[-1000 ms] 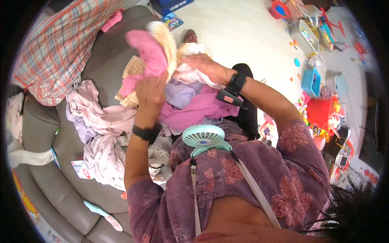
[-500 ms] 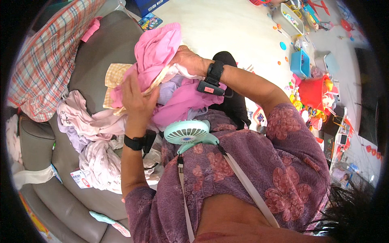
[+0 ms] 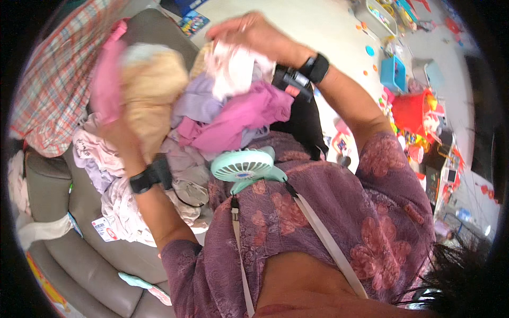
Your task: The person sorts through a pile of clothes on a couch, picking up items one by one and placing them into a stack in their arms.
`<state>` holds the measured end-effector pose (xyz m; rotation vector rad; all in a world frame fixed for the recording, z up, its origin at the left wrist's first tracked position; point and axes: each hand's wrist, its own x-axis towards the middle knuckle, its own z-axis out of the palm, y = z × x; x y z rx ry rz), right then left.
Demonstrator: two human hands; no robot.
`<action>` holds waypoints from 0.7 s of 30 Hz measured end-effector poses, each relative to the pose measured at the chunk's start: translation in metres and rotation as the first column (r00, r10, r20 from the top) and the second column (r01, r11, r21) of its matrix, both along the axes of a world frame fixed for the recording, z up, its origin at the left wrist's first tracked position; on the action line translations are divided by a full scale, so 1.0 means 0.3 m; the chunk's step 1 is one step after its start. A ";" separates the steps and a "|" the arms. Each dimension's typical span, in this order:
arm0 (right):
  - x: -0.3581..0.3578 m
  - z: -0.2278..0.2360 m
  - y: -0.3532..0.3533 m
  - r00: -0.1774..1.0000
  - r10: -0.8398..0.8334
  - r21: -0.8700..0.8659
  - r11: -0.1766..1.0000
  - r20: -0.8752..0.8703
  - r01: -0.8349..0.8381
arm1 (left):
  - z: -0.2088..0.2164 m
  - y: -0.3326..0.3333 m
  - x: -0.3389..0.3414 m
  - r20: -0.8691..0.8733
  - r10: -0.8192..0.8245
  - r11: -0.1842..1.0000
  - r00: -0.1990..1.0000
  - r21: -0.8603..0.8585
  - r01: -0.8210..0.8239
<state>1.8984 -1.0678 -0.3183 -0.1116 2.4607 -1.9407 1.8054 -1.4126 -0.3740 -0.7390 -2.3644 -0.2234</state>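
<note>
My left hand (image 3: 122, 139) is smeared by motion and closed on a pink garment (image 3: 107, 79), which stands up from it over the grey sofa. Right beside that, a blurred pale yellow garment (image 3: 152, 87) hangs; whether the same hand grips it cannot be told. My right hand (image 3: 262, 38), slightly blurred, hovers with stretched fingers over a white garment (image 3: 238, 69) and appears to hold nothing. Between my hands lies a heap with a magenta garment (image 3: 238, 117) and a lilac garment (image 3: 199, 100). Light pink clothes (image 3: 127, 209) are piled near my left forearm.
A grey sofa (image 3: 90, 212) lies under the clothes, with a plaid cloth (image 3: 58, 85) over its far left part. A mint-green fan (image 3: 243, 165) hangs at my chest. On the floor to the right are a red bucket (image 3: 411, 112), a blue bin (image 3: 392, 74) and scattered toys.
My left hand has swung left with the pink garment, and the pale yellow cloth has shifted along with it. My right hand has come off the pink garment and risen, uncovering the white one.
</note>
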 end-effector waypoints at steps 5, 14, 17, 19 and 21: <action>0.092 0.060 0.163 0.951 -0.268 0.238 0.924 -0.153 0.299 | 0.219 -0.070 -0.055 0.165 -0.299 0.487 0.940 0.873 0.002; 0.276 -0.075 0.117 0.926 0.248 0.658 0.652 0.285 -0.377 | -0.092 0.028 0.007 0.479 0.074 0.948 0.875 -0.306 0.087; 0.353 -0.124 0.085 0.916 0.376 0.759 0.554 0.140 -0.343 | -0.081 0.132 0.093 0.435 -0.261 0.956 0.862 -0.009 0.294; 0.354 -0.171 0.051 0.900 0.436 0.813 0.527 -0.008 -0.248 | 0.004 0.284 0.253 0.546 -0.444 0.875 0.710 0.095 0.474; 0.290 -0.181 -0.014 0.875 0.284 0.837 0.283 0.393 -0.468 | 0.039 0.367 0.368 0.630 -0.497 0.818 0.597 0.113 0.563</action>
